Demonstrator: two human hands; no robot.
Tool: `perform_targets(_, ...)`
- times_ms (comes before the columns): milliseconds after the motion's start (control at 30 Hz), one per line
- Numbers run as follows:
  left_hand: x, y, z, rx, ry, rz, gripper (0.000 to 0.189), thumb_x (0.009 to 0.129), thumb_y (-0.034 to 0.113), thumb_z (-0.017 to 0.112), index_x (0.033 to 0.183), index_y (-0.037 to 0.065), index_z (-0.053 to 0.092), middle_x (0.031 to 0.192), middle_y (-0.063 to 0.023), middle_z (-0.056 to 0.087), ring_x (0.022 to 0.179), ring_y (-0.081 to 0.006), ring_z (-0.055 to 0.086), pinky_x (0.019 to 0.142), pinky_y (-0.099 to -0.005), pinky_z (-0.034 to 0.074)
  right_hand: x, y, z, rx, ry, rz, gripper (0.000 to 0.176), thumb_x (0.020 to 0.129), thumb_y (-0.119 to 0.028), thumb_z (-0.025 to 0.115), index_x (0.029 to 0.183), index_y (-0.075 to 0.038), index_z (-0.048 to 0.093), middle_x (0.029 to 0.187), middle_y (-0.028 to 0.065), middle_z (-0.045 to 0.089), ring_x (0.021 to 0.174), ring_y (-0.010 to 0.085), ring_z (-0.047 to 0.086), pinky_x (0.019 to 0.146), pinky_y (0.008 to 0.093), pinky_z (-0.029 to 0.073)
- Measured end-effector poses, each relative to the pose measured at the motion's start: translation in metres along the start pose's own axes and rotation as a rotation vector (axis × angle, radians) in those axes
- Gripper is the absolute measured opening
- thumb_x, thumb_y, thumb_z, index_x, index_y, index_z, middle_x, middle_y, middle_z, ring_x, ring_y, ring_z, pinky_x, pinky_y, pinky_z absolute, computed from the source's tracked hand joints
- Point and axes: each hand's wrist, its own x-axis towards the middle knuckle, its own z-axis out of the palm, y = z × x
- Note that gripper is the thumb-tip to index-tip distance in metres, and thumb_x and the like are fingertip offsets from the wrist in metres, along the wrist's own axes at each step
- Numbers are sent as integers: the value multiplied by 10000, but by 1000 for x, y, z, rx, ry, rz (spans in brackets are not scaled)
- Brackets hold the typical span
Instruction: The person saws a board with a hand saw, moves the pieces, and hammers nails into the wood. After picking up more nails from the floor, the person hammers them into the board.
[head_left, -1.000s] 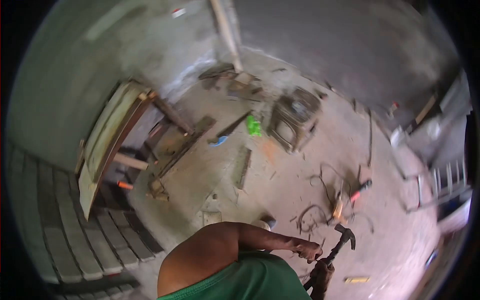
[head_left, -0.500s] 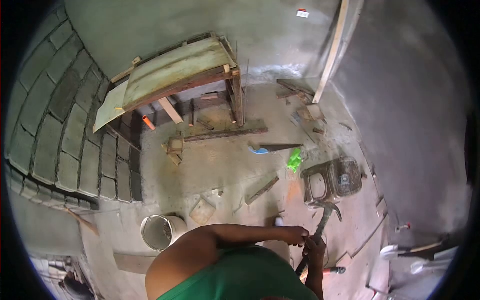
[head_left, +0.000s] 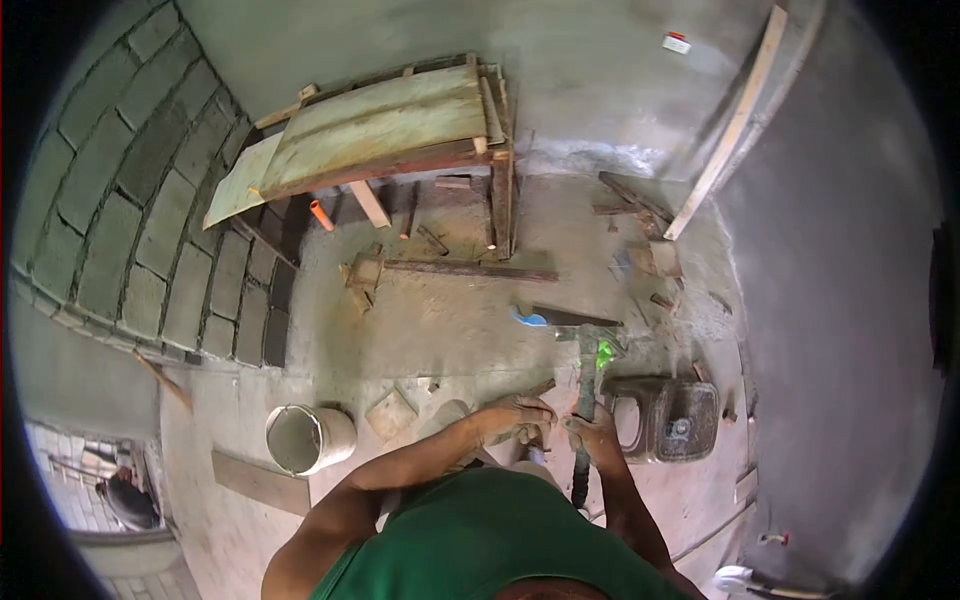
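Note:
My right hand (head_left: 597,436) is closed around the handle of a claw hammer (head_left: 586,375). The hammer stands nearly upright in the view, its head farthest from me and its dark grip toward my body. My left hand (head_left: 515,417) is beside it, a little to the left and apart from the hammer. Its fingers are bent in toward each other; whatever small thing they may pinch cannot be made out. Just beyond the hammer head, a handsaw with a blue handle (head_left: 528,318) lies on the floor. A bright green item (head_left: 604,353) shows partly behind the hammer.
A dusty sink basin (head_left: 690,425) lies at my right, a whitish bucket (head_left: 340,440) at my left. Boards (head_left: 262,482) and wood scraps (head_left: 470,270) litter the floor. A plywood-topped wooden bench (head_left: 385,130) stands by the back wall. Another person (head_left: 130,498) shows through the lower-left opening.
The hammer has swung from a rightward tilt to nearly upright, moving left and away from my body. My left hand has parted from my right and moved left. The view has shifted.

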Motion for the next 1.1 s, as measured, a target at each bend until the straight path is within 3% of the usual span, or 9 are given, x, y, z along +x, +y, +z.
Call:
perform_targets(267,-1,76,-92,-213,84,140,199,915,166,676,1082,58,657,860,12,666,662,-48,527,551,-204,404,131,-56,79,-246,-149,52,257,812,-132,764,946,-23,573,738,-1,564,609,80,520,510,250,431)
perform_targets(433,-7,148,-178,-367,-16,211,172,928,159,662,1069,61,652,793,5,623,626,-65,542,586,-202,443,212,-112,159,-349,-180,29,279,783,-161,770,952,-32,589,668,-5,536,514,90,482,459,258,404)
perform_targets(500,-24,185,-191,-115,150,318,123,894,134,684,997,68,665,855,14,641,695,-61,548,565,-202,423,246,-112,180,-405,-181,-48,301,781,-197,766,962,-25,596,701,-9,554,559,80,497,500,246,415)
perform_targets(667,-50,232,-245,-206,280,405,81,877,79,670,952,57,649,837,-5,633,731,-80,573,593,-214,444,311,-149,231,-417,-241,-18,302,797,-225,748,961,-26,591,720,-18,533,594,75,495,538,240,415)
perform_targets(733,-59,246,-262,-236,363,450,66,856,29,670,904,56,634,831,-17,634,746,-87,584,616,-221,458,336,-170,255,-368,-291,-94,298,821,-187,741,1000,-31,561,688,11,544,503,95,490,450,260,391)
perform_targets(867,-63,271,-296,-136,457,386,125,826,-13,686,922,49,637,825,-25,638,763,-94,593,672,-232,487,394,-186,285,-308,-350,-37,319,817,-185,745,1025,-31,559,703,13,547,508,91,501,449,257,394)
perform_targets(967,-54,307,-311,-18,474,564,159,809,-37,693,946,33,655,848,-34,654,801,-100,608,731,-248,508,433,-210,310,-330,-412,-14,331,799,-277,748,946,-33,579,746,24,566,607,118,514,559,265,436)
perform_targets(1033,-46,337,-328,217,584,522,151,814,13,722,945,47,656,877,-27,673,811,-115,613,788,-264,502,466,-224,315,-577,-444,-323,409,800,-360,752,953,-25,575,741,33,573,632,153,533,595,312,463)
perform_targets(1100,-35,357,-357,217,501,483,157,813,20,723,950,64,660,888,-14,673,805,-96,606,734,-245,487,493,-247,311,-670,-385,-325,430,800,-388,750,952,-26,574,740,35,573,659,156,539,621,327,471)
